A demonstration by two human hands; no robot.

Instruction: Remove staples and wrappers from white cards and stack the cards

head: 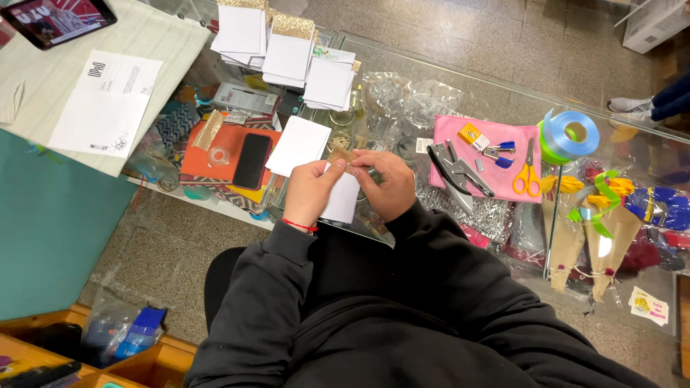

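My left hand [310,188] and my right hand [388,183] are together over the glass counter [503,86], both gripping a small white card [343,201]. The fingertips pinch a small tan piece [343,156] at the card's top edge. A red string circles my left wrist. Another white card [298,145] lies just beyond my left hand. Stacks of white cards with gold glitter edges [287,50] stand further back.
A black phone [251,161] lies on an orange sheet at left. On a pink cloth [481,154] at right sit a hole punch [456,172], yellow scissors [528,172] and clips. A blue ribbon roll [571,133] and wrapped flowers [600,230] lie further right. A tablet [54,18] rests at top left.
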